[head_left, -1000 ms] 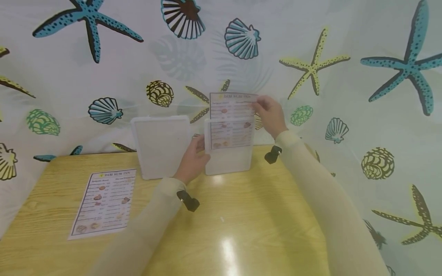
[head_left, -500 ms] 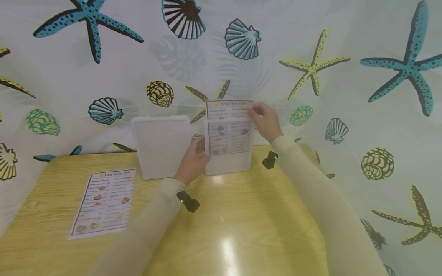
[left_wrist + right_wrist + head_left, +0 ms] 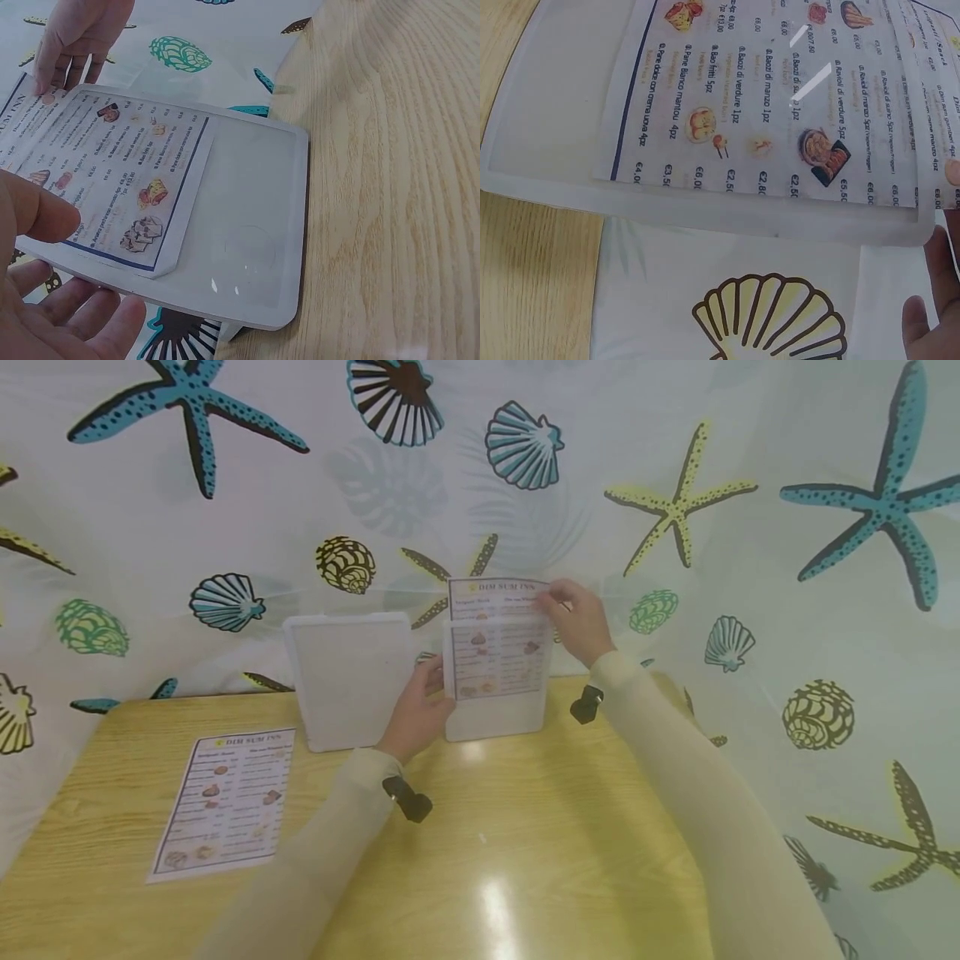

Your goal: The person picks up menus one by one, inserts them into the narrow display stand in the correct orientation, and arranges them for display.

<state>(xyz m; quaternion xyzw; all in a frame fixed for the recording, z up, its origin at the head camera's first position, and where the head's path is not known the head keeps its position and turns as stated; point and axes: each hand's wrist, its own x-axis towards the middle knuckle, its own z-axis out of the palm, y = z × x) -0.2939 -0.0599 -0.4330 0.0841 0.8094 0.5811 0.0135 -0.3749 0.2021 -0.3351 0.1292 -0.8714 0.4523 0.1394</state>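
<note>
A clear, white-edged menu holder (image 3: pixel 495 718) stands upright at the table's back. My left hand (image 3: pixel 416 714) grips its left edge, thumb in front and fingers behind in the left wrist view. Partway inside the holder is a printed "Dim Sum Inn" menu sheet (image 3: pixel 498 660), its top sticking out above the rim. With my right hand (image 3: pixel 579 620) I pinch the sheet near its upper right corner. In the right wrist view, the sheet's lower edge lies behind the clear panel, with bare panel below it. Only part of the right hand (image 3: pixel 934 322) shows there.
Another upright holder (image 3: pixel 356 685), with no sheet visible in it, stands to the left. A second menu sheet (image 3: pixel 225 802) lies flat on the wooden table (image 3: pixel 480 843). Behind hangs a white cloth (image 3: pixel 285 510) printed with shells and starfish.
Over the first half second, my right hand moved down and slightly left, and the menu sheet slid deeper into the holder. Since then both hands have stayed nearly still.
</note>
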